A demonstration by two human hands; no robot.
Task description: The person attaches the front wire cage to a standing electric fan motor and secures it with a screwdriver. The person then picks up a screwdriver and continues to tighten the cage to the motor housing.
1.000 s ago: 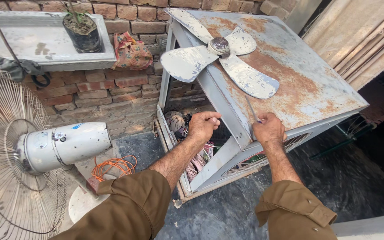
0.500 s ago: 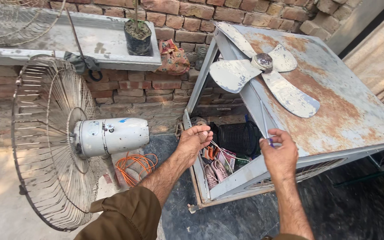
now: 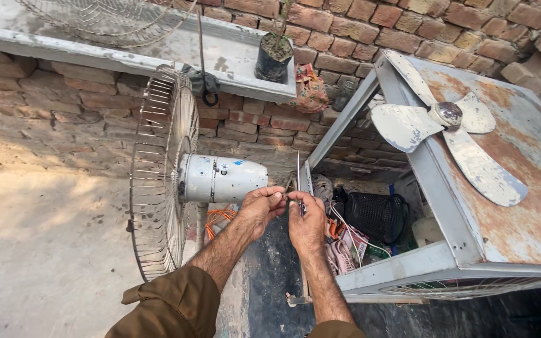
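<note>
Both forearms reach forward from olive-brown sleeves and meet in the middle of the view. The left hand (image 3: 263, 209) is curled, knuckles up, its fingertips pinched together toward the other hand. The right hand (image 3: 306, 220) has its back to the camera, fingers folded in, and its grip is closed on a thin metal rod (image 3: 298, 181) that stands almost upright above the knuckles. The left grip is also closed, pinching something small just where the two hands touch; what it is cannot be made out.

The rod is slender, grey and straight, and sits just in front of the edge of the open metal box (image 3: 408, 269). That box is a rusty, pale-painted cabinet tilted on the floor, with a worn white fan blade (image 3: 446, 134) lying on its top panel. Inside it are a black mesh basket (image 3: 377, 216) and a tangle of wires and scraps.

Just left of the hands stands a pedestal fan, its white motor housing (image 3: 220, 178) pointing toward them and its wire guard (image 3: 161, 175) behind. Orange cable (image 3: 219, 218) lies coiled beneath. A brick wall with a concrete shelf (image 3: 126, 53) carries a small potted plant (image 3: 273, 59).
</note>
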